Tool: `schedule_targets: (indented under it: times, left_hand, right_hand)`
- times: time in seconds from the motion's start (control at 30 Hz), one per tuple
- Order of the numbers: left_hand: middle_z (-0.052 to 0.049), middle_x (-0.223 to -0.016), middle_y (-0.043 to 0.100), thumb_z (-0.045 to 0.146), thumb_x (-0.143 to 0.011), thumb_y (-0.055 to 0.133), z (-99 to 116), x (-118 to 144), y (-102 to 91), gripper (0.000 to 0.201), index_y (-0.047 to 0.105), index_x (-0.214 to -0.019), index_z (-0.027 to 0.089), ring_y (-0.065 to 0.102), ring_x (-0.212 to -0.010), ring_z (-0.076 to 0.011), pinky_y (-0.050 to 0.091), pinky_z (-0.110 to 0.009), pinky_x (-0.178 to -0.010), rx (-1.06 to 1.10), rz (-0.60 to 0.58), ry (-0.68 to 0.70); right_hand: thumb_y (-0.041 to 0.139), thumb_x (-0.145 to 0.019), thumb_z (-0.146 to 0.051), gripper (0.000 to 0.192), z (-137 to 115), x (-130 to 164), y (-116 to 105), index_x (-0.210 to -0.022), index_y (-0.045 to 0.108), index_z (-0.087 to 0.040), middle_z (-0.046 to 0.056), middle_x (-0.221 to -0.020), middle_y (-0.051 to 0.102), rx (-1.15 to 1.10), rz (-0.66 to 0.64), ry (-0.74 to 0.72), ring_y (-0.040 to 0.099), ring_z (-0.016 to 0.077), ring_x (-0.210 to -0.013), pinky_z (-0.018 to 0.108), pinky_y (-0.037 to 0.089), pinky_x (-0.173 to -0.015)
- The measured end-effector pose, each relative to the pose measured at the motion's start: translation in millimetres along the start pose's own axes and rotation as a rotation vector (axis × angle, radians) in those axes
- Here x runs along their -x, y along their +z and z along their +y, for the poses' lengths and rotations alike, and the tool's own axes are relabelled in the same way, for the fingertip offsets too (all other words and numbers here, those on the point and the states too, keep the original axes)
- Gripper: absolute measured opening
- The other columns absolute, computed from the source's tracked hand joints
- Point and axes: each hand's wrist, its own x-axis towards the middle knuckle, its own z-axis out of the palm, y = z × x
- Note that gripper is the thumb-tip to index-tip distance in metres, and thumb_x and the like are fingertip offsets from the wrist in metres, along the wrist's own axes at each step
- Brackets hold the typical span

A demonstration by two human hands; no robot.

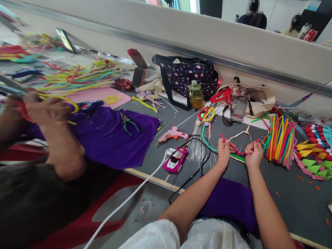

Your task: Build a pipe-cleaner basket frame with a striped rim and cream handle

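Observation:
My left hand [223,151] and my right hand [253,154] both pinch a red pipe cleaner [237,148] that runs between them just above the grey table [285,193]. Its left end sticks up past my left fingers, its right end pokes out beside my right thumb. Under my hands lie a green pipe cleaner [207,143] curved in an arc and a thin beige one [240,134]. A bundle of multicoloured pipe cleaners [279,140] lies right of my right hand.
A co-worker's hands [44,110] at the left handle yellow pipe cleaners. A pink glue gun [172,134], pink toy car [175,159], white cable [135,193], pliers [128,122] on purple cloth [109,138], a bottle [196,94], a dotted bag [189,74] and paper shapes [315,155] crowd the table.

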Motion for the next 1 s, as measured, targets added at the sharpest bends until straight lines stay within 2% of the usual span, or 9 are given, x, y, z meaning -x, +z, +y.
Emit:
schedule_targets:
  times: [0.23,0.47,0.63,0.77,0.9,1.0]
  left_hand:
    - [0.002,-0.064,0.062,0.042,-0.085,0.047,-2,-2,-1.2,0.025,0.032,-0.086,0.022,0.064,-0.049,-0.0146,0.049,-0.022,-0.045,0.094,0.068,0.006]
    - [0.003,-0.065,0.061,0.04,-0.083,0.05,3,0,-2.7,0.025,0.034,-0.088,0.021,0.066,-0.055,-0.0163,0.05,-0.024,-0.051,0.222,0.142,-0.025]
    - [0.003,-0.067,0.061,0.043,-0.08,0.054,8,-2,-3.7,0.03,0.034,-0.085,0.021,0.067,-0.058,-0.0158,0.05,-0.026,-0.056,0.309,0.187,-0.006]
    - [0.0,-0.069,0.063,0.043,-0.078,0.057,11,-6,-5.9,0.029,0.04,-0.083,0.02,0.065,-0.063,-0.0143,0.048,-0.024,-0.059,0.227,0.186,0.103]
    - [-0.002,-0.075,0.065,0.038,-0.074,0.062,10,-13,-11.0,0.025,0.047,-0.074,0.018,0.062,-0.072,-0.012,0.046,-0.023,-0.068,0.11,0.222,0.223]
    - [-0.003,-0.078,0.066,0.036,-0.073,0.063,8,-17,-14.3,0.023,0.049,-0.075,0.018,0.061,-0.071,-0.0116,0.045,-0.023,-0.067,0.127,0.227,0.189]
  right_hand:
    - [0.065,-0.074,-0.036,0.023,-14,2,-13,-0.079,0.046,-0.023,-0.011,-0.052,0.032,0.021,-0.221,0.161,0.025,0.0053,-0.038,0.016,0.015,-0.036]
    - [0.062,-0.079,-0.038,0.019,-21,17,-20,-0.081,0.048,-0.024,-0.01,-0.053,0.032,0.079,-0.254,0.139,0.023,0.0055,-0.039,0.017,0.017,-0.038]
    - [0.059,-0.081,-0.04,0.019,-18,24,-15,-0.08,0.048,-0.024,-0.01,-0.051,0.032,0.168,-0.23,0.018,0.025,0.0063,-0.041,0.018,0.02,-0.041]
    - [0.055,-0.084,-0.041,0.019,-16,27,-13,-0.082,0.05,-0.023,-0.009,-0.05,0.035,0.336,-0.216,-0.103,0.029,0.0073,-0.042,0.02,0.023,-0.042]
    - [0.052,-0.085,-0.042,0.021,-19,30,-16,-0.083,0.056,-0.021,-0.006,-0.057,0.043,0.672,-0.251,-0.249,0.038,0.0095,-0.049,0.022,0.031,-0.047]
    - [0.057,-0.082,-0.041,0.021,-18,32,-15,-0.088,0.061,-0.021,-0.004,-0.064,0.048,0.969,-0.369,-0.369,0.045,0.0118,-0.057,0.025,0.04,-0.056]
